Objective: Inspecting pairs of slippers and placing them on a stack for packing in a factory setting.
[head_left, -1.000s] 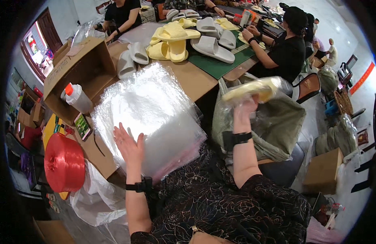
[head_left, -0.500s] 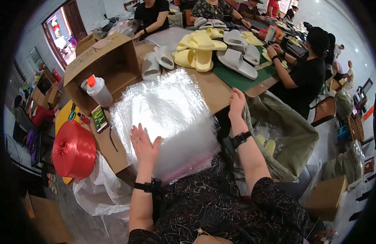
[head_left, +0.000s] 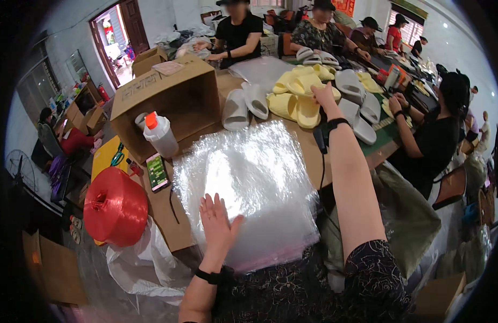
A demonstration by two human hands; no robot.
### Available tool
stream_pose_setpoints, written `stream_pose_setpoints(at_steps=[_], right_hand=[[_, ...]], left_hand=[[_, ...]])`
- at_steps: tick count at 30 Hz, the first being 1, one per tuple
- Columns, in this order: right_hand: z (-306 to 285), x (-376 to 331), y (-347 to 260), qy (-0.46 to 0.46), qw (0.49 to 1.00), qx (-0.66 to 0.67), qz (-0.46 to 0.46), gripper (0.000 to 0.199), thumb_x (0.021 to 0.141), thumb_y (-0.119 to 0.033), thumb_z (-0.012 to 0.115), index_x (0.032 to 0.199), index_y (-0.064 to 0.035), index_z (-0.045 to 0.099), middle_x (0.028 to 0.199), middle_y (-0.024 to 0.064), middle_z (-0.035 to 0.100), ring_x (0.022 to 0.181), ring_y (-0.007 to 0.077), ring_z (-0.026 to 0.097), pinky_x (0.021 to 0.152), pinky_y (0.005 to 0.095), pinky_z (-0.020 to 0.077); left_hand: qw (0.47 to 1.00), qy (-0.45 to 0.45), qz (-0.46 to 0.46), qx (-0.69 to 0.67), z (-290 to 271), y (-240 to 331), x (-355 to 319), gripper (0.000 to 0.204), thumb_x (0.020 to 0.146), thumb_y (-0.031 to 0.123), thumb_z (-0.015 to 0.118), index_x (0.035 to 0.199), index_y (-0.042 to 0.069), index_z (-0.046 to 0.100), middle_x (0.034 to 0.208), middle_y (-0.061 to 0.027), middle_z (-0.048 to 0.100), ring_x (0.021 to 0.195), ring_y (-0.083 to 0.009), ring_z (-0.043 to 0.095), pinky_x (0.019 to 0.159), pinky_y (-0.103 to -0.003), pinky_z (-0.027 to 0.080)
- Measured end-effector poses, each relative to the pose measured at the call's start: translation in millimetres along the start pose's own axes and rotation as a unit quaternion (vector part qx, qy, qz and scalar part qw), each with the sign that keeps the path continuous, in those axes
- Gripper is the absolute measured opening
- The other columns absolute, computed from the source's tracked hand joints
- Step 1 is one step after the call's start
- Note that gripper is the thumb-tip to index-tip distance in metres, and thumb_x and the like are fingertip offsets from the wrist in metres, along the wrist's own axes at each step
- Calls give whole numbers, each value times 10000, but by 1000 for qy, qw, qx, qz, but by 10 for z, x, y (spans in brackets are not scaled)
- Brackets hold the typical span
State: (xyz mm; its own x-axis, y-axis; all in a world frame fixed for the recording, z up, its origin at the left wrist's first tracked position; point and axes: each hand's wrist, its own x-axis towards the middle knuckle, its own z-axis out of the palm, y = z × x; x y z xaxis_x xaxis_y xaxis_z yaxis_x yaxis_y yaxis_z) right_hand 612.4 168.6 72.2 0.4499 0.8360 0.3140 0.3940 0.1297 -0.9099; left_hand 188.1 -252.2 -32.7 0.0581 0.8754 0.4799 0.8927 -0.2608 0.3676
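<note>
Glare is flaring just beyond the left hand point(head_left: 219, 229).
Clear plastic sheets point(head_left: 254, 180) are throwing back white highlights there; daylight is washing out the doorway point(head_left: 111, 46) farther off, leftward. The cardboard box point(head_left: 176, 81) between them is holding shadow inside. People point(head_left: 393, 37) far beyond the right hand point(head_left: 325, 94) are looking soft, fisheye distortion is bending the edges, and black is filling the corners.

the black short-sleeved top point(head_left: 376, 282) bears pale floral outlines, and a black strap point(head_left: 208, 276) circles each wrist.
</note>
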Motion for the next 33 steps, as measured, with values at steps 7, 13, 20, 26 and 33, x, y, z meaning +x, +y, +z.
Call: stream_pose_setpoints(at_steps=[7, 13, 20, 26, 33], right_hand=[[63, -872, -76, -150, 975, -120, -109, 363, 819, -350, 797, 976, -27, 746, 827, 119, 730, 808, 247, 703, 746, 375, 544], [-9, -1328, -979, -89, 963, 240, -88, 218, 972, -221, 715, 871, -51, 623, 687, -30, 550, 577, 53, 461, 532, 234, 356], [-613, -1930, -2026, -132, 933, 322, -87, 239, 986, -234, 712, 900, -41, 599, 720, -27, 545, 571, 42, 496, 476, 208, 359], [-270, -2773, -2140, -183, 932, 303, -77, 261, 976, -239, 722, 894, -38, 576, 720, 6, 579, 560, 65, 522, 476, 218, 390], [666, -3583, -1414, -315, 928, 201, 12, 267, 960, -208, 724, 1046, 19, 612, 742, 28, 631, 626, 114, 614, 521, 259, 490]], left_hand=[[999, -28, -39, -3, -24, 31, -26, 942, 949, 549, 644, 1584, -30, 260, 1610, -362, 232, 1514, -527, 186, 1228, -601, 161], [999, -20, -47, -11, -1, 23, -9, 931, 945, 547, 653, 1587, -12, 276, 1611, -365, 231, 1513, -529, 190, 1230, -603, 153], [1000, -1, -29, 0, 30, 16, -35, 919, 942, 529, 660, 1581, -18, 290, 1591, -379, 265, 1490, -550, 227, 1214, -611, 193], [999, 3, -26, 33, 114, -40, -37, 936, 944, 544, 648, 1581, -33, 279, 1578, -388, 285, 1490, -546, 233, 1216, -606, 196], [999, -12, -40, 16, 31, 16, -6, 952, 943, 569, 640, 1582, -32, 271, 1590, -381, 269, 1500, -539, 216, 1227, -592, 178]])
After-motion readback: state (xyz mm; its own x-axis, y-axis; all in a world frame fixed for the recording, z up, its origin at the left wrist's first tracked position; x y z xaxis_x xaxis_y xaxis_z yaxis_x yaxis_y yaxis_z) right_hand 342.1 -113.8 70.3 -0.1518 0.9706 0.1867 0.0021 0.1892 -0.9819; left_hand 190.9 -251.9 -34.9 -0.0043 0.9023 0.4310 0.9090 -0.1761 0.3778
